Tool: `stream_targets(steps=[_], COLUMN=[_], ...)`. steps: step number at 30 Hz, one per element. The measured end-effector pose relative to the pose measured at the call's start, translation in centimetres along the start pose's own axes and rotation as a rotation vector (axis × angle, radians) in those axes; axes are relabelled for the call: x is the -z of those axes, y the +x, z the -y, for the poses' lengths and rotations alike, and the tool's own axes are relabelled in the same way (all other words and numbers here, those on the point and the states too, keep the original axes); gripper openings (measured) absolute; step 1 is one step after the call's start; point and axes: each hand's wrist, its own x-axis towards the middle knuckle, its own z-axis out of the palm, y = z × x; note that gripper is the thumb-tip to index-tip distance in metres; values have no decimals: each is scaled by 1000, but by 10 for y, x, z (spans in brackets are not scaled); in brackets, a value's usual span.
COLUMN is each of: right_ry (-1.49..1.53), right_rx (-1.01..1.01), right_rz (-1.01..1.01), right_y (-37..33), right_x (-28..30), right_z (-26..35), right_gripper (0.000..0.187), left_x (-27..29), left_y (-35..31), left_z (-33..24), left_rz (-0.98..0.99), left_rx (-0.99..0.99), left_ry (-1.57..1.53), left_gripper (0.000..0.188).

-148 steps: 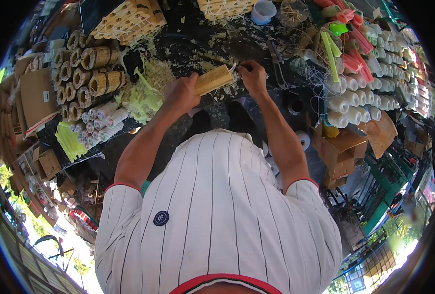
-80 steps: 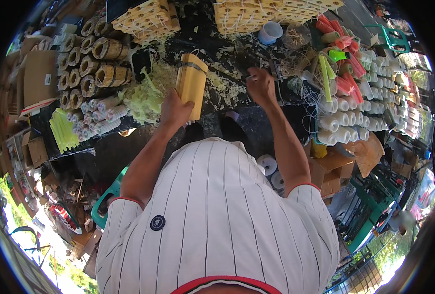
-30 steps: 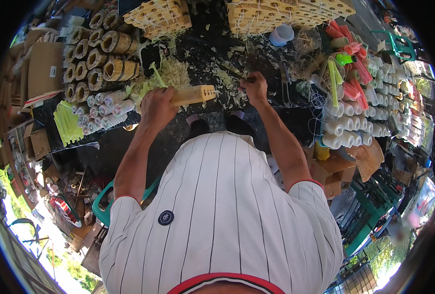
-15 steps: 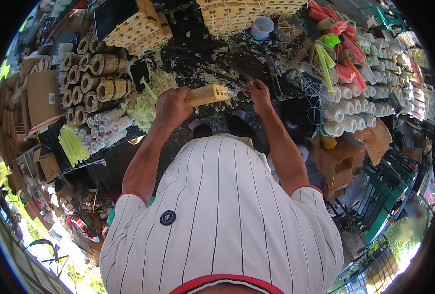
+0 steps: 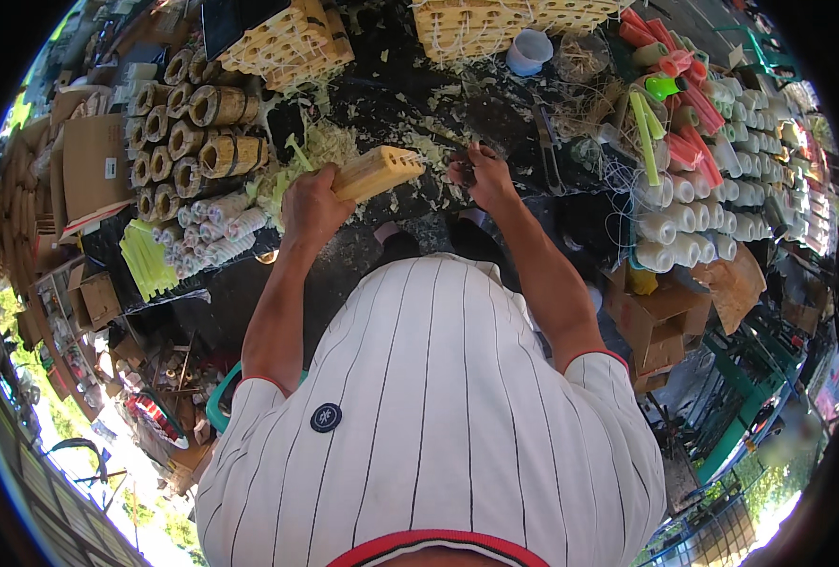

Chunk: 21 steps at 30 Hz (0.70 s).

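Observation:
A pale wooden block point(image 5: 378, 174) with a row of round holes in its end is in my left hand point(image 5: 313, 206), whose fingers wrap around its left part. The block tilts up toward its holed end, which points right. A short gap to the right of that end, my right hand point(image 5: 485, 176) is closed, its fingers curled together. Whatever it pinches is too small and dark to name. Pale shavings point(image 5: 329, 146) lie on the black work surface point(image 5: 391, 99) beyond the block.
At left stand stacked cut bamboo tubes point(image 5: 230, 154), wrapped rolls point(image 5: 213, 231) and light-green strips point(image 5: 145, 260). Tied stacks of holed wooden blocks point(image 5: 296, 42) lie at the far side, near a white cup point(image 5: 530, 52). To the right are a long dark tool point(image 5: 547, 151) and white rolls point(image 5: 670, 227).
My left hand has drawn the block left and tilted its holed end upward. My right hand has shifted slightly left and down. The whole view has swung a little.

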Motion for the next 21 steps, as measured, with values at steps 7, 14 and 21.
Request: stream_targets(steps=[7, 14, 21], right_ry=[68, -274, -325], right_rx=[-42, 153, 249], right_rz=[-88, -190, -237], right_y=[10, -1, -6], right_x=[16, 26, 63], right_z=[-5, -1, 11], right_gripper=[25, 25, 34], left_x=[-24, -54, -64], left_y=[4, 29, 40], left_z=[-17, -58, -90], left_rz=[58, 72, 62], left_rx=[-84, -220, -295], left_ry=[-54, -26, -11], left_gripper=[41, 33, 32])
